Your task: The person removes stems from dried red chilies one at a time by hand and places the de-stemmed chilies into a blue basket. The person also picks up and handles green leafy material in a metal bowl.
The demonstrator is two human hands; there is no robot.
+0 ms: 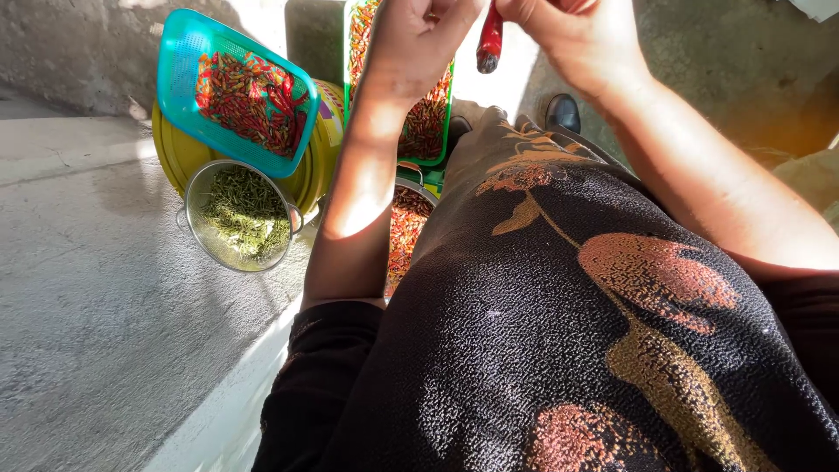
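Two bare hands up at the top edge, partly cut off. Left hand point(418, 31) with fingers bent inward toward the right one; whether pinching anything, cannot tell, fingertips out of view. Right hand point(572, 31) closed round the upper end of one red chili point(489, 41), hanging point down between both hands, above the lap. One black patterned garment point(568, 332) filling the lower right, with orange and gold flower shapes.

Off to the left, on the grey concrete floor point(79, 306): one turquoise basket point(179, 74), tilted, full of red chilies, leaning on one yellow tub point(175, 149). Just below, touching the tub, one metal strainer point(194, 188) holding a heap of green stems. Behind the left forearm, one green basket point(434, 118) of more red chilies, upright against the wall. Below that, one second metal bowl point(409, 223), mostly hidden by the arm, also with red chilies. One black shoe point(563, 112) past the knee.
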